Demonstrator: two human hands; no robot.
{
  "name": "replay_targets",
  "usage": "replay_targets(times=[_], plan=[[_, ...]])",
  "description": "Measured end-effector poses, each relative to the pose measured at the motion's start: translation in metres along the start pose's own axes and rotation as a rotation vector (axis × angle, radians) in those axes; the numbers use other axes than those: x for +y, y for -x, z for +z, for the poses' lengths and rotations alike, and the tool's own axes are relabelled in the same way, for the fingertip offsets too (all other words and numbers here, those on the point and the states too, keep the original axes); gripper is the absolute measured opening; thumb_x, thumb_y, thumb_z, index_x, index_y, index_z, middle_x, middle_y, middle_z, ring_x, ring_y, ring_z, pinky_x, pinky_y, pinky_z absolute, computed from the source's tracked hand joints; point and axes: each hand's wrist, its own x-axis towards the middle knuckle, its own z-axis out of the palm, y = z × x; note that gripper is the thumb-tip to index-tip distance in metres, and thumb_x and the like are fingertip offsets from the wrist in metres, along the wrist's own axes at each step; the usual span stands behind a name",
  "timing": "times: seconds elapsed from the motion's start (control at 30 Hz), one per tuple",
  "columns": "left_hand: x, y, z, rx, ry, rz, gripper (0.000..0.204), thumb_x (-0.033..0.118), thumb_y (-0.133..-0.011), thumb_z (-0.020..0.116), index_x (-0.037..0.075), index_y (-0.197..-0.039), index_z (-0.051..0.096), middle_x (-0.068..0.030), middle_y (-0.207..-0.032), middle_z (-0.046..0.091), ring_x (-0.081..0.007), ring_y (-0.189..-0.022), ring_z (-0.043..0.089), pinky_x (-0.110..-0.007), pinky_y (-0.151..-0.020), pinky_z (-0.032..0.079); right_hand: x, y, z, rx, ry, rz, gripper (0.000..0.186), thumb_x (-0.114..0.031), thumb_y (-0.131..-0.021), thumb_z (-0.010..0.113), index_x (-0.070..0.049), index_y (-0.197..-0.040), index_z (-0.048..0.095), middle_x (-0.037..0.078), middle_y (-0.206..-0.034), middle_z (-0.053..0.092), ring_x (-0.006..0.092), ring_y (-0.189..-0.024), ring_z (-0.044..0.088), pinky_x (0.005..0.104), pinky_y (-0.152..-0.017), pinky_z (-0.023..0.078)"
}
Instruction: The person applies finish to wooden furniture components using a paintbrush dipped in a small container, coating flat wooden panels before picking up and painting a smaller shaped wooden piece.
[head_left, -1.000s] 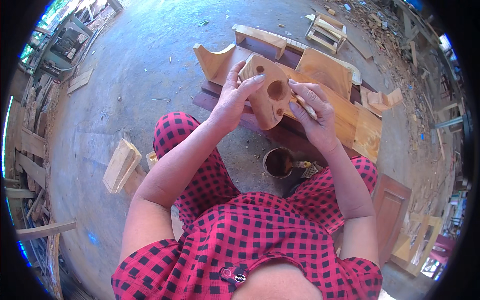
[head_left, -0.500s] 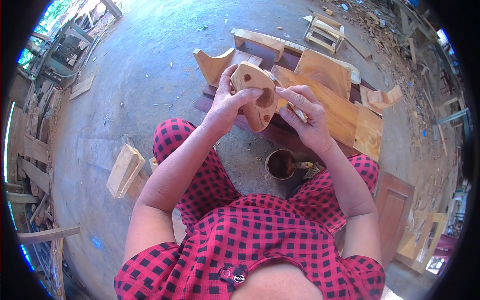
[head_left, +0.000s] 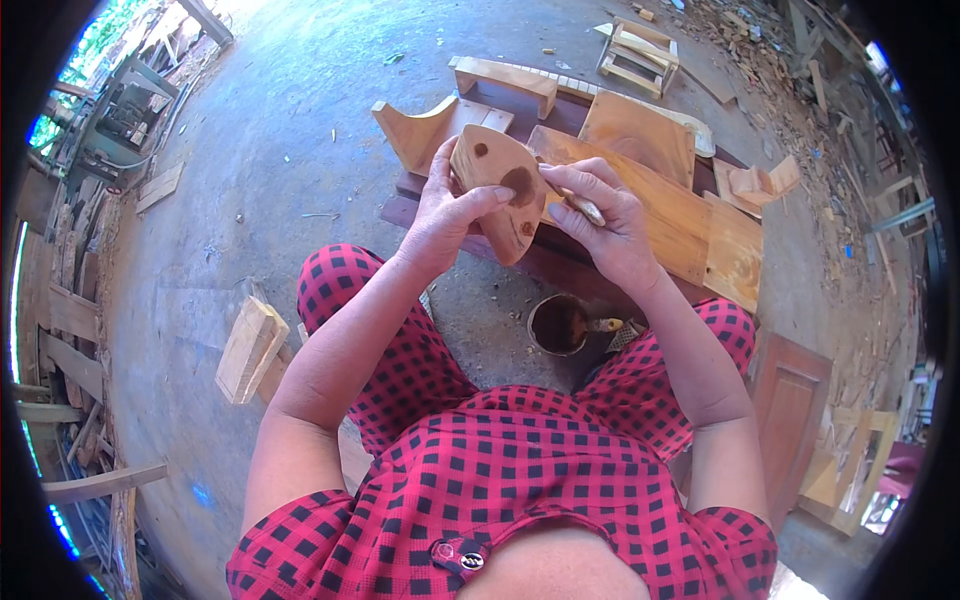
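Note:
My left hand (head_left: 442, 222) grips a pale, curved wooden piece (head_left: 500, 152), its thumb pressed on the upper face. That face carries a large dark brown patch (head_left: 519, 184) in the middle and smaller brown spots near both ends. In my right hand (head_left: 617, 222) is a slim tool with a pale handle (head_left: 588, 210); its working end is at the right edge of the wooden piece, too small to make out. Below, between my knees, stands a round tin (head_left: 533, 332) with brown stuff inside. A yellowish brush-like handle (head_left: 604, 325) sticks out over its rim.
Just beyond my hands lie wooden boards (head_left: 640, 215), a bracket-like piece (head_left: 505, 78) and a curved pale piece (head_left: 412, 130). Pale blocks (head_left: 245, 350) sit left of my knee. A panelled reddish board (head_left: 790, 390) leans at the right. Scrap wood (head_left: 72, 300) lines the left side.
The tool in my right hand has shifted slightly down and left along the wooden piece's edge. Both hands keep their holds, and the whole view has moved a little.

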Motion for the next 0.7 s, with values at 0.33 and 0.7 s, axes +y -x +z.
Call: replay_targets(times=[0.33, 0.7], plan=[[0.006, -0.004, 0.002, -0.037, 0.177, -0.091, 0.066, 0.016, -0.076, 0.065, 0.009, -0.130, 0.028, -0.0110, -0.117, 0.048, -0.0250, -0.108, 0.055, -0.049, -0.076, 0.057, 0.003, -0.024, -0.064, 0.450, -0.675, 0.194, 0.018, -0.018, -0.093, 0.054, -0.003, -0.102, 0.060, 0.013, -0.096, 0.066, 0.0169, -0.068, 0.063, 0.0283, -0.060, 0.053], [0.007, -0.009, 0.001, -0.118, 0.286, -0.040, 0.065, 0.021, -0.077, 0.063, 0.012, -0.130, 0.026, -0.0102, -0.119, 0.047, -0.0265, -0.108, 0.056, -0.051, -0.076, 0.056, 0.032, -0.021, -0.069, 0.536, -0.517, 0.619, 0.012, -0.014, -0.090, 0.053, -0.003, -0.094, 0.058, 0.017, -0.092, 0.067, 0.0181, -0.063, 0.064, 0.0280, -0.052, 0.051]])
